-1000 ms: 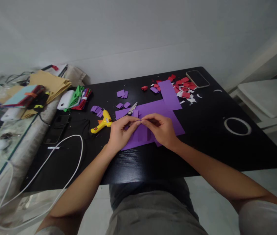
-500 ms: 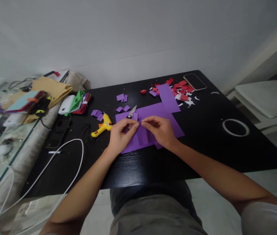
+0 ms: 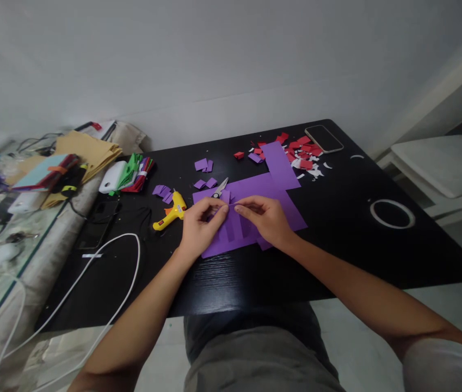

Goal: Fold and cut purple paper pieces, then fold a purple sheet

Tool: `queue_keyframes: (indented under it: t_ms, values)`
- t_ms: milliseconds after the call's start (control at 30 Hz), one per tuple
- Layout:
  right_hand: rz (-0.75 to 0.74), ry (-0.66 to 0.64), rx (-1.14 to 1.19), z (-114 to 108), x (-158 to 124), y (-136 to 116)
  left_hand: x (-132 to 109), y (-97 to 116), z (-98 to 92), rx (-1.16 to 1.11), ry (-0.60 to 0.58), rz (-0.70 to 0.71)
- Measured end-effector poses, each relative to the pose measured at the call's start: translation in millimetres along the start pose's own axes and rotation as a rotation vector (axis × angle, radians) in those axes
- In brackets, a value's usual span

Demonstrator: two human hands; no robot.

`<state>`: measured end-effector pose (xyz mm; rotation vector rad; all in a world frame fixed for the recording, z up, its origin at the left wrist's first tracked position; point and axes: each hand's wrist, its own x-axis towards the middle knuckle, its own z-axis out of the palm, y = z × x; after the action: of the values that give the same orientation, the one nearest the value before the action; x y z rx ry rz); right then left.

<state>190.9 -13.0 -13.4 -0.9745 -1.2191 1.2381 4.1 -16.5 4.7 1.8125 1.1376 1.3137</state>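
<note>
Between my two hands a thin purple strip of paper (image 3: 232, 204) is stretched, seen edge-on. The fingertips of my left hand (image 3: 202, 220) pinch one end. At the other end, my right hand (image 3: 266, 218) pinches it in the same way. Both hands hover over purple paper sheets (image 3: 255, 185) on the black table. Just beyond my left fingers lie scissors (image 3: 220, 188), blades pointing away. A yellow glue gun (image 3: 171, 211) rests left of my left hand. Another purple sheet (image 3: 281, 165) overlaps the far right corner.
Small folded purple pieces (image 3: 162, 192) lie in groups behind the glue gun. Red and white scraps (image 3: 306, 155) are heaped near a phone (image 3: 324, 138). A tape ring (image 3: 392, 213) sits at right. A white cable (image 3: 136, 256) loops across the left side of the black table (image 3: 222, 283).
The strip shows more clearly as a light line between my fingertips, and my hands have shifted very slightly. The other things lie as before.
</note>
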Motion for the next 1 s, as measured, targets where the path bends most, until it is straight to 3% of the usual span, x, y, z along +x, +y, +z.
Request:
queue_keyframes:
  t_ms: [333,733,1000]
  values:
    - [-0.023,-0.012,-0.006,2.2,-2.7,-3.5,-1.8,-5.6,1.6,0.007,-0.037,0.028]
    - [0.001,-0.016,-0.018,0.2,-2.0,-5.4,-1.5,-2.8,3.1,-0.016,0.038,-0.041]
    - [-0.087,-0.027,-0.112,4.4,-8.7,-8.4,-2.5,-4.8,4.5,-0.054,-0.041,-0.047]
